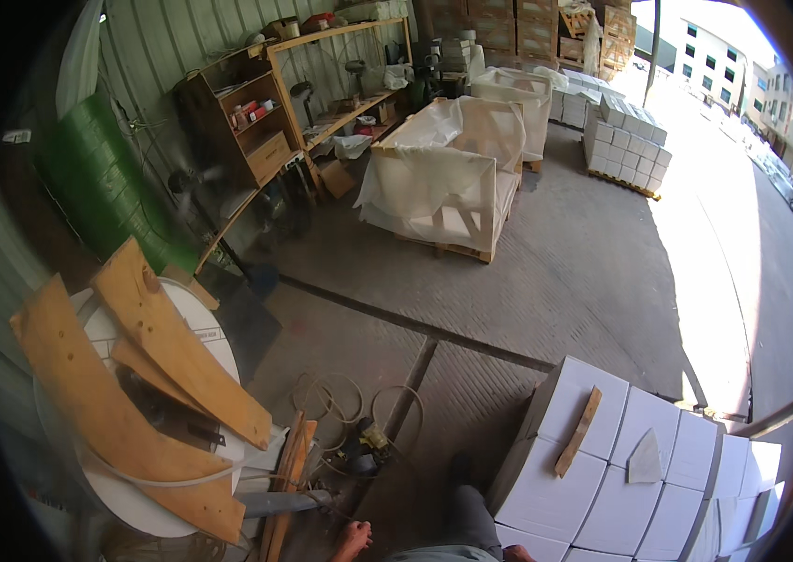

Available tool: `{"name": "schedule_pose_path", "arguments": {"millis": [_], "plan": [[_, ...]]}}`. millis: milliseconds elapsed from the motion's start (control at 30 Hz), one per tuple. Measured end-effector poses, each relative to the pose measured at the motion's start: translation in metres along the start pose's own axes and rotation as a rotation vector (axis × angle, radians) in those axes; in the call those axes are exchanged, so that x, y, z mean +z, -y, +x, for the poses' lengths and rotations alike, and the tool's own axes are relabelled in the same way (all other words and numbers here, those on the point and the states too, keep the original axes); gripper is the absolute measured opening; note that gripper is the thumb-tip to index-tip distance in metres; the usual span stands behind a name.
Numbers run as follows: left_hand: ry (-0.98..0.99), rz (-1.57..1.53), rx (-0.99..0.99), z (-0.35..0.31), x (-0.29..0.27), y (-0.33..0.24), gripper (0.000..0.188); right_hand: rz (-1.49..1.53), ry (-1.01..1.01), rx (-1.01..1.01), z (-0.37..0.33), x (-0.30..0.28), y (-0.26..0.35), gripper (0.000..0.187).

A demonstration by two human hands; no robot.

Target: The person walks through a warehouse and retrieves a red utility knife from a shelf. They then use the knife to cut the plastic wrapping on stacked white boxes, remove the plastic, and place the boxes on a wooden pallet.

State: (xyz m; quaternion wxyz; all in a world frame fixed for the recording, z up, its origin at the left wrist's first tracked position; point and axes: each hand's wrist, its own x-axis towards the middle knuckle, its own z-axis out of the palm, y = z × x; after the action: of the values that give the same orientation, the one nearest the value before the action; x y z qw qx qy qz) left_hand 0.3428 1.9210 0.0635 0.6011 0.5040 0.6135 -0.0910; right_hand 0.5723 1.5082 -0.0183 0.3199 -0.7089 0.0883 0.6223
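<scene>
At the bottom edge my left hand [354,540] is closed, its fingers curled; whatever they hold, if anything, is too small to make out. It is close to a grey pipe-like piece [289,502] and some narrow wooden strips [290,473]. Only a sliver of my right hand [516,554] shows, beside the stack of white boxes [546,487], and its fingers are hidden. A short wooden strip [579,432] and a pale grey flat piece [645,459] lie on top of these boxes. On the floor ahead sits a yellow and black tool [373,440] among loops of thin hose [331,393].
Curved wooden boards [116,393] lie over a large white reel [195,323] at left. Behind it stands a green wrapped roll [111,187]. Farther off are a shelf [251,126], a film-covered wooden crate [443,178] and a pallet of white boxes [626,145]. A groove [415,326] crosses the floor.
</scene>
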Motion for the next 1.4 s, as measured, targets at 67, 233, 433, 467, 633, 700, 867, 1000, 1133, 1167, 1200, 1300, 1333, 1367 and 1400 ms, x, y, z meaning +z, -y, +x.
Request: {"name": "schedule_pose_path", "arguments": {"millis": [67, 233, 433, 467, 633, 700, 867, 1000, 1133, 1167, 1200, 1300, 1333, 1367, 1400], "plan": [[-0.031, 0.14, -0.036, 0.039, 0.013, -0.039, 0.033, 0.187, -0.086, 0.036, 0.039, -0.047, 0.045, 0.031], [-0.186, 0.091, -0.09, 0.106, 0.014, -0.137, 0.038, 0.252, -0.185, -0.1, 0.057, -0.143, 0.237, 0.028], [-0.115, 0.59, -0.107, 0.174, 0.014, -0.237, 0.036, 0.292, -0.231, -0.327, 0.151, -0.202, 0.415, 0.027], [-0.081, 0.573, -0.177, 0.177, 0.008, -0.24, 0.036, 0.257, -0.189, -0.354, 0.149, -0.186, 0.45, 0.026], [0.025, 0.483, -0.248, 0.247, 0.013, -0.302, 0.035, 0.273, 0.006, -0.36, 0.152, -0.153, 0.58, 0.022], [0.051, 0.464, -0.229, 0.293, 0.015, -0.344, 0.034, 0.204, 0.046, -0.34, 0.178, -0.165, 0.607, 0.017], [-0.057, 0.414, -0.017, 0.399, -0.027, -0.438, 0.033, 0.222, 0.027, -0.254, 0.204, -0.187, 0.694, 0.026], [-0.051, 0.14, 0.001, 0.463, -0.041, -0.619, 0.036, 0.364, -0.104, -0.231, 0.209, -0.228, 0.742, 0.034], [-0.101, -0.068, 0.234, 0.475, -0.081, -0.795, 0.032, 0.476, -0.001, -0.315, 0.248, -0.243, 0.803, 0.036], [-0.106, -0.11, 0.252, 0.477, -0.089, -0.827, 0.03, 0.442, -0.006, -0.259, 0.259, -0.24, 0.83, 0.035], [-0.113, -0.156, 0.27, 0.482, -0.096, -0.85, 0.029, 0.404, -0.009, -0.202, 0.272, -0.239, 0.862, 0.034], [-0.091, -0.183, 0.241, 0.515, -0.099, -0.88, 0.028, 0.273, 0.045, -0.261, 0.308, -0.233, 0.951, 0.031], [-0.083, -0.165, 0.206, 0.525, -0.097, -0.881, 0.029, 0.233, 0.069, -0.32, 0.323, -0.232, 0.98, 0.03], [-0.099, -0.05, 0.164, 0.547, -0.105, -0.862, 0.032, 0.181, 0.118, -0.382, 0.341, -0.225, 1.014, 0.03], [-0.102, -0.024, 0.086, 0.565, -0.11, -0.84, 0.032, 0.177, 0.038, -0.365, 0.355, -0.212, 1.052, 0.026]]}}
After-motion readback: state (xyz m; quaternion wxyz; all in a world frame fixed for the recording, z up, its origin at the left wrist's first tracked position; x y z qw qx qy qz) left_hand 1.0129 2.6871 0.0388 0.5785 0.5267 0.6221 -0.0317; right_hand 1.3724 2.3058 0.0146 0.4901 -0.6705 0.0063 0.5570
